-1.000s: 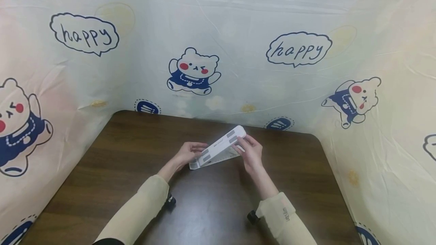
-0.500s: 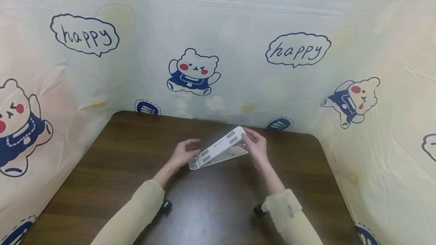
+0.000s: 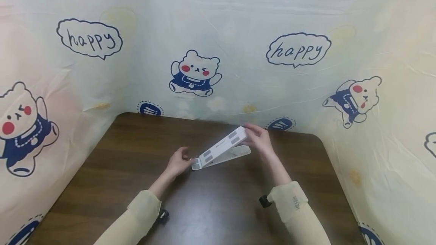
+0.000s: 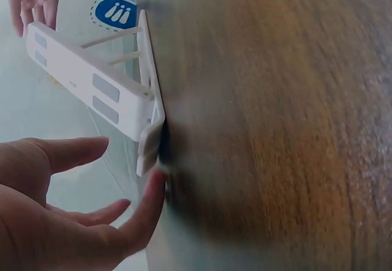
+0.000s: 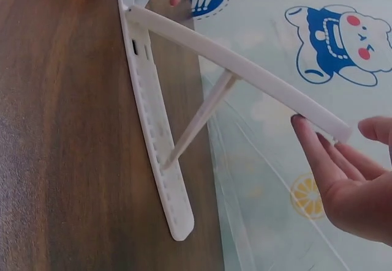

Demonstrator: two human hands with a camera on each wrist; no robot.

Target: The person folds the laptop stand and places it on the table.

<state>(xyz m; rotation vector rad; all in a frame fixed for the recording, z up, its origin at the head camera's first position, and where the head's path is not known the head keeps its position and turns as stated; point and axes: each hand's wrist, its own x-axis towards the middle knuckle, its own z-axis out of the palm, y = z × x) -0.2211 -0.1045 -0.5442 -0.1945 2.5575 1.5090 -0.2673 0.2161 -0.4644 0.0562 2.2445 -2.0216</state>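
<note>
Stand unfolded on tabletop | my left grip spread beside low end | right grip spread, touching raised end

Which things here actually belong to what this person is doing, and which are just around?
Part of the work:
white folding stand, propped open
right hand, touching its raised end
left hand, beside its lower end; contact unclear

Just around:
brown table, only the surface beneath
printed cloth backdrop, hanging behind
</note>
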